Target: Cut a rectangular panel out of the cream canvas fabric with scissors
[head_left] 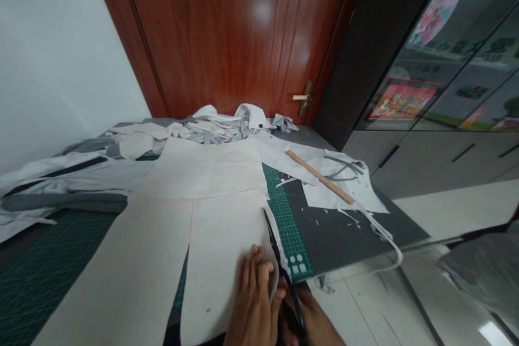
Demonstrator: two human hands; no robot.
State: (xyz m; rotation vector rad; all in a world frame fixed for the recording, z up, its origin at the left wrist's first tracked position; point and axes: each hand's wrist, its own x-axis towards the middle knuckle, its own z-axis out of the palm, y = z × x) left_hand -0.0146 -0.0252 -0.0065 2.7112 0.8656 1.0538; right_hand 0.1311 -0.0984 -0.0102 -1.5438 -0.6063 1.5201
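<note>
A large sheet of pale cream fabric (203, 184) lies spread over a green cutting mat (284, 211), with a cut strip (223, 248) running toward me. My left hand (253, 303) lies on the near end of that strip, fingers together and stretched flat, pressing the cloth down. My right hand (314, 321) sits just right of it at the bottom edge, closed round the handles of black scissors (279, 259). The scissor blades point away from me along the strip's right edge.
A wooden ruler (320, 177) rests on white fabric pieces (344, 189) at the right. A heap of grey and white scraps (219, 127) lies at the far end before a red-brown door (227, 32). Grey cloth (65, 200) lies at left. The table edge (365, 259) drops to pale floor.
</note>
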